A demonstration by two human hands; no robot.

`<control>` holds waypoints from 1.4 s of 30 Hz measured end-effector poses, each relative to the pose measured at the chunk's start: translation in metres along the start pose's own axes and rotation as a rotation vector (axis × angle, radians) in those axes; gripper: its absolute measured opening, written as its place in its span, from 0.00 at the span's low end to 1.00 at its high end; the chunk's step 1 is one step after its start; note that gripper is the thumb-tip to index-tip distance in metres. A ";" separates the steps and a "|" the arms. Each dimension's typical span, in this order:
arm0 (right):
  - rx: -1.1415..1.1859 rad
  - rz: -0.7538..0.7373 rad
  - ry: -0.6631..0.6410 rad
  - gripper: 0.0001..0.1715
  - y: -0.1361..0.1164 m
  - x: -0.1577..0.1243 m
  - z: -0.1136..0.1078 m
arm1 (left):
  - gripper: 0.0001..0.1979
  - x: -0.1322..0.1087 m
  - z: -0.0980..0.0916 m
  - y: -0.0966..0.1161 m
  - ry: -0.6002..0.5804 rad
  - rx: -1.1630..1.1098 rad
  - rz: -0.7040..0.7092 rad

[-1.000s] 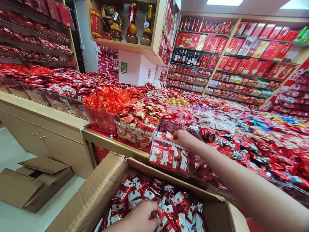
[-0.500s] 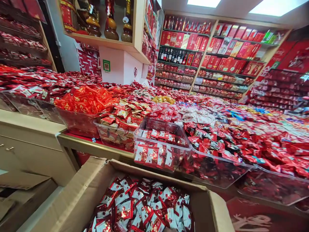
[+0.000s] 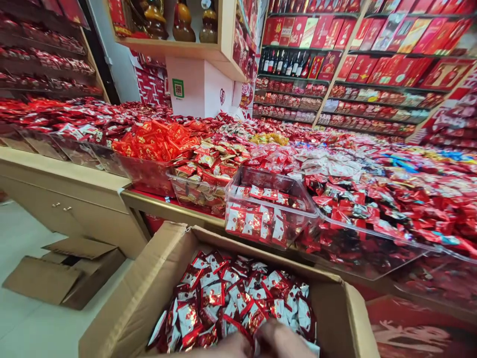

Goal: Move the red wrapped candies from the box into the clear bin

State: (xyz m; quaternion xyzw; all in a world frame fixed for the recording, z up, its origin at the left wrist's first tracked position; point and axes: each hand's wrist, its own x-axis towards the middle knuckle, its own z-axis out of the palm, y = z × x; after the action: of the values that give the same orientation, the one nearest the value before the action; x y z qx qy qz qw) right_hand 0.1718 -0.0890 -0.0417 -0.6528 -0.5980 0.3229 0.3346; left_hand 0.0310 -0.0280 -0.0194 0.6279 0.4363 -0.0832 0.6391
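A brown cardboard box [image 3: 145, 278] stands open at the bottom, holding a heap of small red-and-white wrapped packets [image 3: 212, 293]. My left hand [image 3: 233, 346] and my right hand [image 3: 281, 340] reach in close together at the lower edge of the view, over the near side of the heap. Both are blurred and cut off by the frame. Their fingers are down among the packets, so any grip is hidden. Just beyond the box, a clear plastic bin [image 3: 272, 199] holds a low layer of similar red-and-white packets.
Other clear bins heaped with wrapped sweets line the counter, among them bright red packets [image 3: 156, 139] and black-and-red ones [image 3: 354, 204]. A smaller cardboard box [image 3: 74, 268] lies on the floor at left. A wooden cabinet [image 3: 175, 47] overhangs the counter.
Both hands have come into view at the bottom, over the packets in the cardboard box. The view has tilted down and shifted left, showing more floor.
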 end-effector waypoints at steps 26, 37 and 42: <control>0.654 0.034 0.192 0.08 -0.055 0.035 -0.027 | 0.06 -0.026 -0.061 0.044 0.214 0.007 0.584; -0.076 -0.636 0.397 0.20 -0.058 0.025 -0.021 | 0.16 -0.027 -0.057 0.042 -0.038 -0.827 0.364; 0.291 -0.253 0.312 0.13 -0.059 0.022 -0.012 | 0.14 -0.020 -0.054 0.040 0.112 -0.736 0.441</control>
State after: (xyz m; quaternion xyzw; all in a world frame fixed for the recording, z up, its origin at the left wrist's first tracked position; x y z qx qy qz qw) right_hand 0.1502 -0.0638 0.0137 -0.5597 -0.5633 0.2562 0.5511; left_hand 0.0205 0.0183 0.0326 0.4400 0.3266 0.2506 0.7981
